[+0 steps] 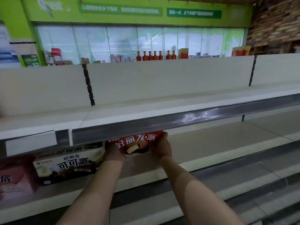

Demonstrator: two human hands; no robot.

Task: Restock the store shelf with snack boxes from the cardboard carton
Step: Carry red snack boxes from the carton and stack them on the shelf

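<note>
Two bare forearms are stretched out from the bottom edge over the grey front lip of a lower shelf [211, 189]. A red snack box [138, 144] is held at its two ends, the left hand [113, 153] wrapped round the left end and the right hand [163, 147] clamped on the right end, fingers curled over the top corner. The box is set upright, face forward, on the middle shelf [203, 148], its top edge hidden behind the grey price rail [162, 125] of the shelf above; whether its base is resting on the board cannot be told. Just beside it on the left, a white and brown snack box [66, 166] is stood with another stacked on top, and a pink box [14, 182] is seen, blurred, at the left edge. To the right of the red box, bare board runs to the frame edge. Above the rail, the white top shelf [146, 109] is backed by pale panels. Beyond them, red bottles [155, 56] are lined up before glass doors [121, 43] under a green wall [146, 12].
</note>
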